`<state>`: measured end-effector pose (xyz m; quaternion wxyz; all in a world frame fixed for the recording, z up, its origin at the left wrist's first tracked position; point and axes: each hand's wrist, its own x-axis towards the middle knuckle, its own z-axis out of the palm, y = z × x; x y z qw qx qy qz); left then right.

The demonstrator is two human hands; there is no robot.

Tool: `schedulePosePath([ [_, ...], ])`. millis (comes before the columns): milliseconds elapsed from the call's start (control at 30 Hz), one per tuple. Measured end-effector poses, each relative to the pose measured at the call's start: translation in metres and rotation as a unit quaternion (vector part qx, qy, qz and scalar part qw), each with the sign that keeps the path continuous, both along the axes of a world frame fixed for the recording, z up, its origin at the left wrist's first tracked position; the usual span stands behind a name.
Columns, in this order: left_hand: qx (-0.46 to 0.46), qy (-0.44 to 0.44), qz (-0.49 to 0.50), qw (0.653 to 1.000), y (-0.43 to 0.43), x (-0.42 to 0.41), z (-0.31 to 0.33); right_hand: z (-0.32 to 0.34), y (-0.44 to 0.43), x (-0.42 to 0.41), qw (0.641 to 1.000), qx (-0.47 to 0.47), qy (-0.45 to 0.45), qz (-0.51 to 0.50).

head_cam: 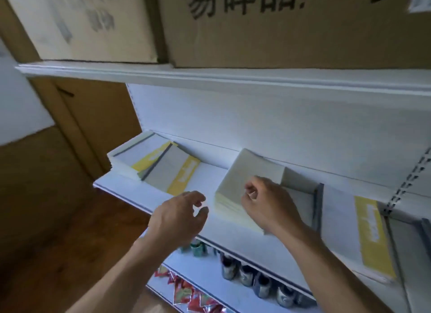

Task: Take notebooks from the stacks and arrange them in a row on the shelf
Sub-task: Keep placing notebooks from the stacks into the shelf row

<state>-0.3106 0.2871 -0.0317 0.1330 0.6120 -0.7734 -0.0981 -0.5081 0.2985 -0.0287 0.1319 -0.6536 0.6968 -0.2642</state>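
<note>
Notebooks lie flat along a white shelf (210, 170) — a stack (130, 154) at the far left, one grey-covered notebook with a yellow band (172, 172) leaning off its right side, and a middle stack (238, 191) with pale, blank-looking covers. Further right sits a grey notebook (303, 196) with a dark spine, then another yellow-banded notebook (373, 233) near the right edge.

The right hand (265, 203) rests on the middle stack with fingers curled tight; it seems to pinch the top cover's edge, though blur makes that uncertain. The left hand (179, 217) hovers just left of that stack, fingers loosely bent and holding nothing.

Above, cardboard boxes (279, 28) sit on an upper shelf (210, 77). Below — small jars (245, 275) and red packets (191, 296) on lower shelves.
</note>
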Motion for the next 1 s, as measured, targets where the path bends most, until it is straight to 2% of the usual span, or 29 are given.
schedulePosePath([
  [133,0.001,-0.005,0.053,0.999,-0.031,0.073,-0.009,-0.009,-0.036,0.081,0.996,0.036,-0.02,0.074],
  [233,0.012,0.006,0.066,0.998,-0.065,0.117,-0.022,-0.026,-0.073,0.129,0.985,0.115,-0.104,0.073],
  [333,0.022,0.041,0.082,0.996,-0.114,0.159,-0.037,-0.051,-0.119,0.163,0.956,0.175,-0.235,-0.01],
  [400,0.039,0.053,0.101,0.993,-0.149,0.185,-0.046,-0.066,-0.145,0.179,0.941,0.181,-0.275,-0.081],
  [567,0.152,0.102,0.067,0.981,-0.208,0.203,-0.066,-0.087,-0.177,0.206,0.922,0.175,-0.302,-0.167],
  [667,0.128,0.112,0.045,0.984,-0.221,0.201,-0.074,-0.098,-0.186,0.21,0.911,0.167,-0.315,-0.209],
  [733,0.123,0.166,0.03,0.978,-0.226,0.2,-0.079,-0.102,-0.19,0.209,0.901,0.156,-0.336,-0.225],
  [800,0.145,0.262,0.02,0.954,-0.227,0.2,-0.081,-0.104,-0.188,0.21,0.894,0.144,-0.351,-0.237],
  [867,0.181,0.365,0.022,0.913,-0.227,0.201,-0.075,-0.1,-0.184,0.212,0.882,0.136,-0.383,-0.237],
  [933,0.212,0.442,0.029,0.871,-0.228,0.202,-0.065,-0.093,-0.182,0.217,0.856,0.13,-0.456,-0.208],
  [1000,0.217,0.474,0.032,0.853,-0.232,0.207,-0.056,-0.084,-0.187,0.225,0.812,0.106,-0.547,-0.173],
])
